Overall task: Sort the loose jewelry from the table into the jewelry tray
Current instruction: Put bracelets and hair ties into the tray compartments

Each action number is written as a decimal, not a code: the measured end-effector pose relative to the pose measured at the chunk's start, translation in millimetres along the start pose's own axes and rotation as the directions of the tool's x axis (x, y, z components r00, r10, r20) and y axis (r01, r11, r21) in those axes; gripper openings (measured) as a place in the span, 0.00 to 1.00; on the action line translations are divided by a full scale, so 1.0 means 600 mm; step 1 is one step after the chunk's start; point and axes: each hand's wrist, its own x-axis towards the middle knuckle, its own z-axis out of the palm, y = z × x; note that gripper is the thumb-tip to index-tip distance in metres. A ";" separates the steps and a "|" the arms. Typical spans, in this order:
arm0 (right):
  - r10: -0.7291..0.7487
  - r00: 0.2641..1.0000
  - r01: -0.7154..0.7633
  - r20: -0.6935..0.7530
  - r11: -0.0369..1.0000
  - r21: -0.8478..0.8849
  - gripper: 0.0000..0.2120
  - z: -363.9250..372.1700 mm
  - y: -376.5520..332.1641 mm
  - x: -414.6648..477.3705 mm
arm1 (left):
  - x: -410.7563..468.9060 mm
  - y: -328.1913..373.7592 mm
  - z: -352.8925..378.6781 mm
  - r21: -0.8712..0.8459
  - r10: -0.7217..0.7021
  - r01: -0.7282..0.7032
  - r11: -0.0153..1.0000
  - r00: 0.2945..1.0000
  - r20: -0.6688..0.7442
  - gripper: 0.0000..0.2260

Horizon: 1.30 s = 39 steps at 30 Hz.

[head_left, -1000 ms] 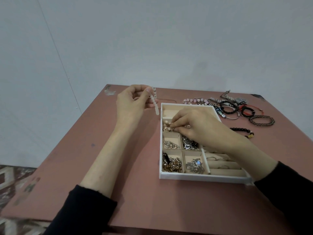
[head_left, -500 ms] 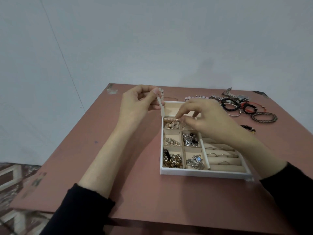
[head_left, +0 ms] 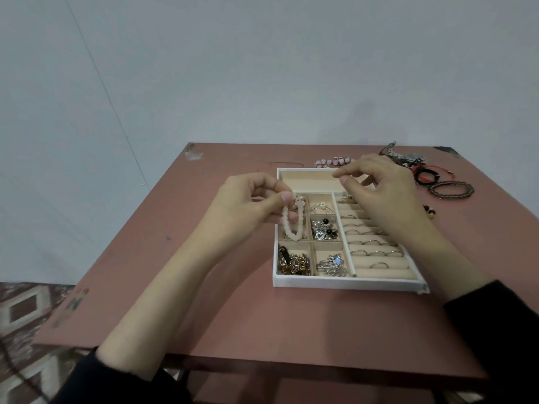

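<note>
the left hand, in the middle of the frame, has come in from the tray's far left corner. it now sits over the left edge of the jewelry tray, thumb and forefinger pinching the white bead bracelet. a second ago that bracelet stuck up stiffly above the table. now it hangs as a loop over the tray's left column of small compartments, its lowest beads level with the middle one. i cannot tell whether they touch the floor of it.

to the right, the right hand has left the small upper left compartment it was picking through and has risen over the long empty section at the back of the tray and the ring rolls. its fingers are loosely curled, with thumb and forefinger close together. whether they nip something small i cannot tell.

my judgement is that the bracelet is about to be lowered in. much remains, though: at the upper right of the frame the loose bracelets lie unsorted on the table, with a pink bead strand just behind the tray.
</note>
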 end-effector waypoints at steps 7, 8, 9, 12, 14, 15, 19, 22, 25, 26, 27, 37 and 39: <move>-0.027 1.000 0.026 -0.004 0.997 -0.071 0.07 0.000 0.009 0.000 | 0.002 0.000 0.006 0.605 0.208 -0.189 0.773 0.977 0.040 0.01; -0.026 1.000 0.026 -0.001 0.997 -0.075 0.07 -0.001 0.010 0.001 | 0.003 -0.002 0.008 0.644 0.209 -0.204 0.737 0.975 0.070 0.02; -0.025 1.000 0.026 0.005 0.996 -0.082 0.07 -0.001 0.010 0.001 | 0.005 -0.005 0.012 0.691 0.212 -0.220 0.688 0.972 0.097 0.02; -0.037 0.999 0.038 0.010 0.995 -0.097 0.06 0.001 0.012 0.001 | 0.010 -0.010 0.020 0.825 0.216 -0.261 0.502 0.961 0.173 0.05; -0.044 0.999 0.045 0.011 0.993 -0.106 0.06 0.001 0.012 0.001 | 0.013 -0.008 0.025 0.879 0.192 -0.252 0.405 0.963 0.188 0.06; -0.046 0.999 0.048 0.015 0.993 -0.109 0.06 0.001 0.011 0.001 | 0.015 -0.006 0.027 0.895 0.179 -0.244 0.372 0.966 0.189 0.07; -0.050 0.999 0.052 0.022 0.993 -0.106 0.06 -0.001 0.009 0.000 | 0.020 0.006 0.020 0.851 0.110 -0.218 0.478 0.976 0.189 0.07; -0.049 0.998 0.051 0.028 0.993 -0.110 0.07 -0.001 0.008 -0.001 | 0.015 0.018 -0.012 0.766 0.015 -0.242 0.596 0.957 0.291 0.09; -0.055 0.998 0.057 0.024 0.991 -0.118 0.06 -0.001 0.009 -0.001 | 0.016 0.023 -0.033 0.757 -0.027 -0.322 0.569 0.913 0.408 0.20; -0.055 0.998 0.057 0.023 0.991 -0.119 0.06 -0.001 0.009 -0.001 | 0.018 0.024 -0.033 0.741 -0.031 -0.353 0.572 0.893 0.449 0.23; -0.056 0.998 0.058 0.022 0.991 -0.122 0.06 0.000 0.009 0.000 | 0.021 0.025 -0.031 0.721 -0.041 -0.372 0.585 0.874 0.485 0.26; -0.058 0.998 0.059 0.016 0.991 -0.119 0.06 -0.001 0.013 0.001 | 0.048 0.036 -0.020 0.711 0.033 -0.445 0.544 0.858 0.512 0.14; -0.057 0.998 0.059 0.022 0.992 -0.115 0.06 -0.002 0.012 0.001 | 0.052 0.024 -0.021 0.704 0.078 -0.461 0.540 0.861 0.503 0.09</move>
